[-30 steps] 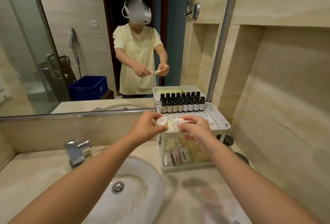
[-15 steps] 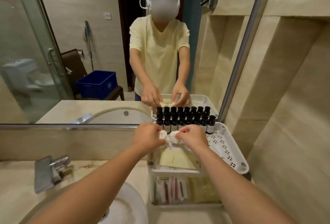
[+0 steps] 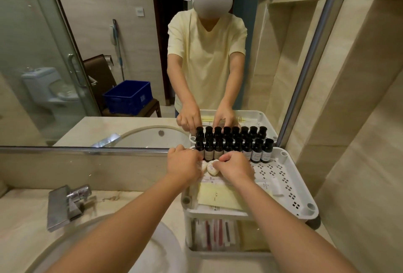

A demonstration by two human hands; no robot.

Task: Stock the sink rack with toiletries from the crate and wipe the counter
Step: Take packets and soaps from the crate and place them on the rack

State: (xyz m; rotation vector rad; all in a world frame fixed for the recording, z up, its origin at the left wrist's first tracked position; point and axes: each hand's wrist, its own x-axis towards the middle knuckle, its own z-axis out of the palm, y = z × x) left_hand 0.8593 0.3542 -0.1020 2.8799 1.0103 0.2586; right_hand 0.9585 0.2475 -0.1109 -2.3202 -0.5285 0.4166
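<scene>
A white two-tier rack (image 3: 290, 187) stands on the counter right of the sink. Its top tray holds a row of small dark bottles (image 3: 237, 148) against the mirror, flat yellow packets (image 3: 216, 196) and white sachets (image 3: 272, 185). My left hand (image 3: 183, 166) and my right hand (image 3: 236, 167) are both low over the tray just in front of the bottles. Each pinches a small round white soap: the left soap (image 3: 201, 166), the right soap (image 3: 212, 168), touching the tray. The lower tier (image 3: 218, 233) holds wrapped toothbrush-like items.
The round sink (image 3: 130, 251) and chrome faucet (image 3: 65, 203) lie to the left. A mirror (image 3: 87, 54) backs the counter and reflects a blue crate (image 3: 128, 96) on a chair behind me. A tiled wall (image 3: 359, 142) closes in the right side.
Both hands moved forward and down from above the rack's front edge to the tray surface beside the bottles, carrying the two soaps. The camera leaned in closer.
</scene>
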